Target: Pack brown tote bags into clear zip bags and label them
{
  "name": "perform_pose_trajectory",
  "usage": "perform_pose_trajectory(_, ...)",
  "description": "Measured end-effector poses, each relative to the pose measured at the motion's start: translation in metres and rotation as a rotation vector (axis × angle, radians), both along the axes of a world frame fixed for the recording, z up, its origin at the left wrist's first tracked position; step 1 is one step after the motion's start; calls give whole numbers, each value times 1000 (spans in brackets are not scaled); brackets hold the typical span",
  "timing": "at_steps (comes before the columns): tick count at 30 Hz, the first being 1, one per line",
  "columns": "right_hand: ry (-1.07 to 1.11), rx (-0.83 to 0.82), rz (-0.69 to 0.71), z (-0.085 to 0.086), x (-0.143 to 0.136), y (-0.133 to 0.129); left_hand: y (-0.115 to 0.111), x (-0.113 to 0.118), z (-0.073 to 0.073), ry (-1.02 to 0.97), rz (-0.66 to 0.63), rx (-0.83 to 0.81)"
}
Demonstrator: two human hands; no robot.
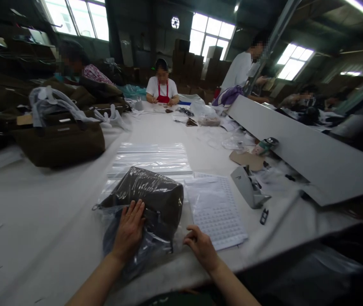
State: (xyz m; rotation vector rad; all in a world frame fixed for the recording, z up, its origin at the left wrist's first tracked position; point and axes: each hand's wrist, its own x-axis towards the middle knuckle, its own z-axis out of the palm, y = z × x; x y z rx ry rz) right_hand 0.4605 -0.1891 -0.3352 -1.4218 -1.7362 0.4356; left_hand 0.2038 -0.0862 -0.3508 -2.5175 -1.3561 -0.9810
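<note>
A dark brown handbag (149, 187) lies on the white table inside a clear plastic bag (165, 238). My left hand (132, 225) rests flat on top of it, fingers stretched out. Just right of the plastic's edge is my right hand (202, 246), its fingers curled and thumb pressed to the forefinger. Whatever sits in that pinch, if anything, is too small to make out. Under and beyond the handbag lies a stack of flat clear plastic bags (152, 157). Beside them, printed label sheets (219, 212) lie partly under a blank white sheet.
A tape dispenser (247, 187) and a small black clip (264, 216) are to the right, near a long white board (312, 153). Another brown handbag (60, 142) with wrapped handles stands at left. Across the table a person in a red apron (162, 91) sits working.
</note>
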Motion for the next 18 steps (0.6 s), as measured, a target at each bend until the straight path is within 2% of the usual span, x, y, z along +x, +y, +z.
perform_pose_trajectory(2, -155, 190, 7, 20, -2, 0, 3, 4, -3, -74, 27, -36)
perform_pose_trajectory(4, -331, 338, 167, 41, -16, 9, 7, 9, -2, -135, 45, -68)
perform_pose_trajectory(6, -472, 362, 348, 53, -34, 26, 11, 12, 4, -180, 54, -81)
perform_pose_trajectory(7, -523, 334, 384, 54, -42, 35, 12, 13, 9, -203, 62, -83)
perform_pose_trajectory(10, -586, 211, 332, 42, -57, 57, 5, 11, 29, -313, 123, -29)
perform_pose_trajectory(11, -591, 182, 313, 36, -58, 61, -1, 10, 34, -324, 111, 1)
perform_pose_trajectory(13, -586, 161, 295, 25, -57, 65, -15, 9, 38, -235, 0, 23)
perform_pose_trajectory(15, -568, 146, 274, 19, -55, 64, -27, 12, 31, -68, -98, -30)
perform_pose_trajectory(18, -530, 139, 259, 18, -55, 61, -32, 20, 8, 42, -11, -123)
